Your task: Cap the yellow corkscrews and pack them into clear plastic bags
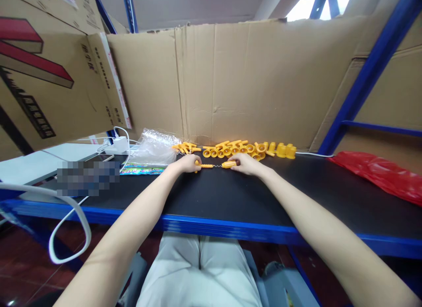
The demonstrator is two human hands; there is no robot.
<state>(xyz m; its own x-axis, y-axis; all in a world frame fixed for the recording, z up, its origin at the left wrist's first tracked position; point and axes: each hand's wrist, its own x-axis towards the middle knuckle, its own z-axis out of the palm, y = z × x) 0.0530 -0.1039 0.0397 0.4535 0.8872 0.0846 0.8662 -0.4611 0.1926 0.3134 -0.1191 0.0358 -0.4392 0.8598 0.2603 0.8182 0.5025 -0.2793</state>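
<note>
On the black tabletop [211, 197], my left hand [189, 163] is closed around the handle end of a yellow corkscrew [207, 166]. Its ribbed yellow shaft sticks out to the right and carries on into a metal spiral. The tip of the spiral points at a yellow bell-shaped sleeve [228, 165], pinched by my right hand [247, 163]. Both pieces lie roughly in line, low over the table. Just behind my hands several yellow sleeves [234, 150] are heaped in a row, hollow ends toward me. Several yellow handles with metal spirals [186, 147] lie behind my left hand.
Clear plastic bags [153, 148] lie left of the yellow parts. Further left are a white charger [119, 145], cables and a blurred-out object [88, 177]. A red plastic bag [379, 173] lies at right. Cardboard [263, 87] stands behind; a blue beam [231, 225] edges the table.
</note>
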